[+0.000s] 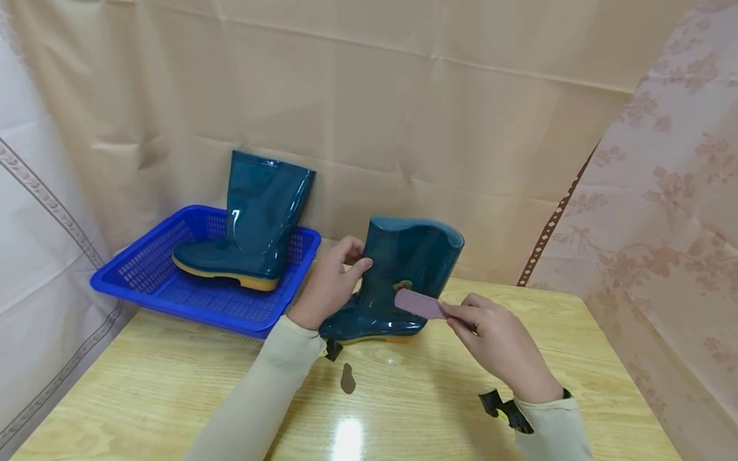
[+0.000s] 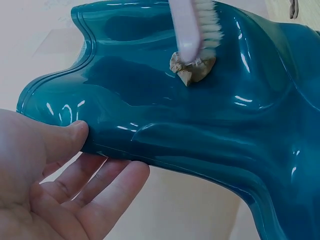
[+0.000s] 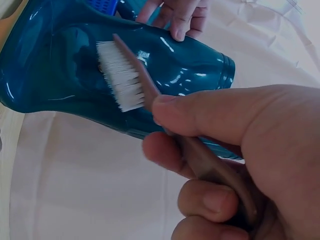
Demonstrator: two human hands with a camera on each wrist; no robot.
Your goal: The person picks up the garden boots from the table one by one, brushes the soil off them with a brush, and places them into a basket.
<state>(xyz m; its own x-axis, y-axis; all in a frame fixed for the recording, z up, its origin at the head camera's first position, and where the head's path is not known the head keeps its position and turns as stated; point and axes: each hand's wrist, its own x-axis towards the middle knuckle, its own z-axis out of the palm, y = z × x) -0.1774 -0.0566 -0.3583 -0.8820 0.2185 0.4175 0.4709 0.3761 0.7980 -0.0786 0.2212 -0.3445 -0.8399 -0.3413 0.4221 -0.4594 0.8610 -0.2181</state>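
A dark green rain boot [image 1: 426,256] with a yellow sole stands upright on the table, toe to the left. My left hand [image 1: 331,278] grips the front of its shaft, thumb on the near side and fingers around the edge. In my right hand [image 1: 498,342] is a pinkish scrub brush [image 1: 418,303] with white bristles, held by the handle. A brown mud patch [image 2: 192,75] sticks to the boot's side. The brush head overlaps that patch in the left wrist view, bristles facing the boot.
To the left, a blue plastic basket [image 1: 173,309] holds a second green rain boot [image 1: 254,218], standing upright. A brown smear [image 1: 348,379] lies on the wooden table [image 1: 403,410] in front of the near boot. Beige curtain [image 1: 369,115] hangs right behind the table.
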